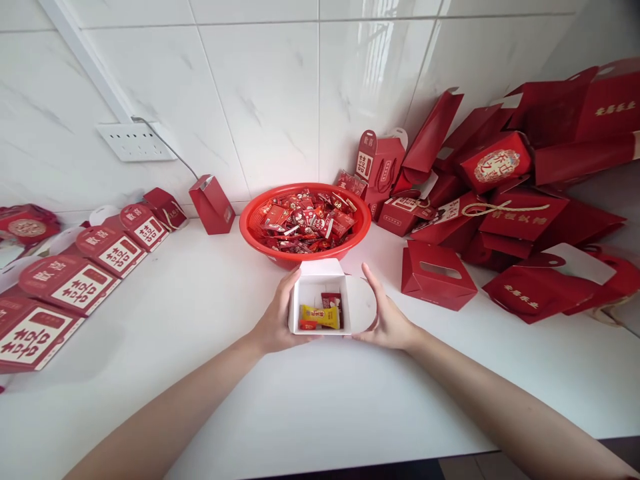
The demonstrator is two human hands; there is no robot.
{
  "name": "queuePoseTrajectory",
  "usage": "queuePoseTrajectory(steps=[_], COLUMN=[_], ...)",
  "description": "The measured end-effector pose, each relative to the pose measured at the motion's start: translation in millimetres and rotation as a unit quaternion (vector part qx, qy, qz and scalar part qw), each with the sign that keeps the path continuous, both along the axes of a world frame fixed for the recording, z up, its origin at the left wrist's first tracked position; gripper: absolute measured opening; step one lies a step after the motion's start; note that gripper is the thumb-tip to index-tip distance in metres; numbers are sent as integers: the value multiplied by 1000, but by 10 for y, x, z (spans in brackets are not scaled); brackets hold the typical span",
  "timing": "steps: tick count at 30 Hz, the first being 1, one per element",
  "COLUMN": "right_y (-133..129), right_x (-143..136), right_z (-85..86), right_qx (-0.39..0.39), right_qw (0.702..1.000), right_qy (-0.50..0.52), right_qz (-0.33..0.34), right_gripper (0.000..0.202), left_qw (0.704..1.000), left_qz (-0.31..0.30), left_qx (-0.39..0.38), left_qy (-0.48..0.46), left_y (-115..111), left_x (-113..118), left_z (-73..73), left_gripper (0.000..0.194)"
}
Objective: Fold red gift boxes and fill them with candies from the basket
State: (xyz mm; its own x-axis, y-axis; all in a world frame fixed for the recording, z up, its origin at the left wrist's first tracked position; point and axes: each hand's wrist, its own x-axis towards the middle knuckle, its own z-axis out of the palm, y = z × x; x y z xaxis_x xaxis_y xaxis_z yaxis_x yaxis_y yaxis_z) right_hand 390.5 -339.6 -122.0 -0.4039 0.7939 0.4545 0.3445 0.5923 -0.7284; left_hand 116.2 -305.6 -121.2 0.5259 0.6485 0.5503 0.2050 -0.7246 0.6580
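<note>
An open box (320, 287) with a white inside is held between my two hands just in front of the basket. Inside lie a yellow packet (320, 316) and a dark red packet (332, 301), with a small red piece at the lower left. My left hand (277, 320) grips the box's left side, thumb up along the wall. On the right, my right hand (393, 320) holds the rounded white flap (363, 305), thumb at its upper edge and fingers below. A red basket (250, 230) full of small wrapped sweets (310, 220) stands behind the box.
Closed red boxes (83, 283) form a row on the left of the white table (320, 407). One red box (213, 203) stands by the tiled wall. Many red boxes (520, 213) are heaped at the right, with one (437, 275) nearer my right hand. A socket strip (136, 142) is on the wall.
</note>
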Motion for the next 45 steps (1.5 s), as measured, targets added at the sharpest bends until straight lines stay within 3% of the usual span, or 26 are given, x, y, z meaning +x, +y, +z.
queuePoseTrajectory(steps=[8,11,14,19,24,29,35,40,45], right_y=[8,16,21,53,66,32,-47,-88,-98], right_x=[37,46,40,31,50,15,-65,-101,-82], right_z=[-51,-84,-58,14,15,3,31,81,137], right_qx=[-23,3,34,47,3,-7,-111,-161,-130], right_qw=[1000,1000,999,996,990,990,977,970,980], right_qy=[2,12,20,9,-40,-44,133,179,152], right_qz=[7,-1,6,75,134,134,123,37,-2], right_gripper=[121,116,111,95,108,109,83,72,58], left_qw=[998,995,979,952,939,969,994,992,987], left_qz=[-17,-95,-154,-89,-56,-71,-73,-89,-111], left_qx=[59,-9,-110,-238,-275,-187,-40,83,101], left_qy=[12,-10,-75,-173,-196,-143,-72,31,62], left_y=[27,21,2,9,20,-4,5,-24,-50], left_x=[-36,-54,-40,5,5,-9,-27,-39,-29], left_z=[-59,-55,-30,10,-15,-40,-14,89,155], left_gripper=[125,121,100,74,60,66,82,89,78])
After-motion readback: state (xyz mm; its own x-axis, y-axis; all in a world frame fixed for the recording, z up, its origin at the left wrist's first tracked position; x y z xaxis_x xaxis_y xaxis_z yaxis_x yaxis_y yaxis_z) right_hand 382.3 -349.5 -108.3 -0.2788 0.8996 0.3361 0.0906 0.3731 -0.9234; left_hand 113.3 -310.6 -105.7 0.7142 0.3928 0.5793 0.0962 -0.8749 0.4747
